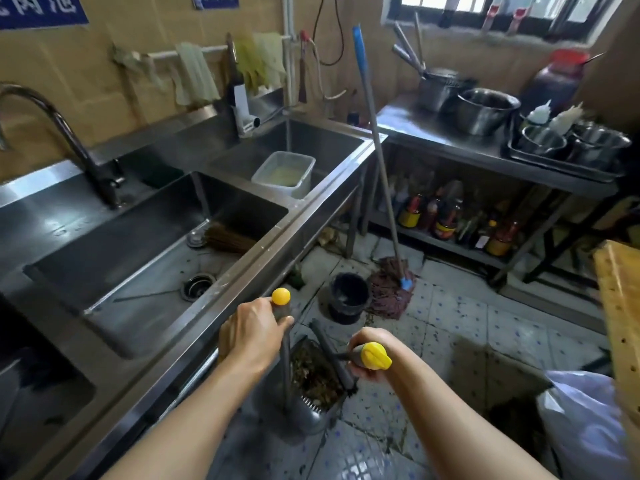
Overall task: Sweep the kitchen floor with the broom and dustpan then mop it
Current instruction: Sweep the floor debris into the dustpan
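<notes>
Dustpan point(313, 379), debris-filled, at 6 o'clock: left hand point(254, 336) grips its handle; right hand point(369, 358) grasps broom point(332, 351) handle.

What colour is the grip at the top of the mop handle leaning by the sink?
Blue: the mop handle's top grip is blue, seen in the head view.

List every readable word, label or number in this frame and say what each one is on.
Blue sign, wall, top left: white Chinese characters, cut off by the frame edge, not readable.
Blue sign, wall, top centre: white characters, cropped and blurred, not readable.
Bottles on the lower shelf: labels too small and blurred to read.
No other text is visible.
</notes>
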`<move>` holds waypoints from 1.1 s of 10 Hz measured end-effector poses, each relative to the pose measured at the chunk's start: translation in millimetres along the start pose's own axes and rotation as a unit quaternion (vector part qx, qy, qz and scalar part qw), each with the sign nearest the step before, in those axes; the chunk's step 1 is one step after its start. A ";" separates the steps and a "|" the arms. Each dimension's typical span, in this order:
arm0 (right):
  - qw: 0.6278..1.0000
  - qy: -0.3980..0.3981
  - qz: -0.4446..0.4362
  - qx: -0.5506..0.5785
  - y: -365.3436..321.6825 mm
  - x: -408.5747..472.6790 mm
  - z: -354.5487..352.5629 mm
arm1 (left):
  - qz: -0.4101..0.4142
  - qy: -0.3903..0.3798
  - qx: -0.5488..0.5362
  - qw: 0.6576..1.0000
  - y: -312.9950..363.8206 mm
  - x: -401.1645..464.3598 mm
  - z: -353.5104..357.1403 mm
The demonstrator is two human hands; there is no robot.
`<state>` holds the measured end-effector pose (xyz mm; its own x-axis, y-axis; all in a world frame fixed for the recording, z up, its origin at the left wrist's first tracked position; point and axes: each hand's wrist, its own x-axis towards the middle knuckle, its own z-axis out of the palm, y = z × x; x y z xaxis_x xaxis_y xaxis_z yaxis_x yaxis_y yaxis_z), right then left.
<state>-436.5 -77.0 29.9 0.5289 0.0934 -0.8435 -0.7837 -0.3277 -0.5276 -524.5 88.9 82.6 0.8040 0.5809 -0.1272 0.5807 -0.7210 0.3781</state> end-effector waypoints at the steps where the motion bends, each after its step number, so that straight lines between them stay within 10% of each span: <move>1: 0.999 -0.011 0.006 -0.037 -29.0 22.7 -11.9 | -0.015 0.003 0.003 1.000 17.8 21.2 8.2; 4: 0.981 -0.152 -0.015 -0.116 -121.5 95.0 -63.4 | -0.158 0.027 0.021 0.987 94.2 62.9 37.5; 11: 0.921 -0.186 0.062 -0.337 -234.8 177.7 -40.7 | -0.324 0.051 -0.013 0.945 144.1 153.9 57.5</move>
<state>-145.3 -21.7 8.0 0.2029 0.2905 -0.9351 -0.3848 -0.8545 -0.3490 -309.8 52.6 64.8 0.2642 0.9311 -0.2516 0.9421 -0.1932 0.2741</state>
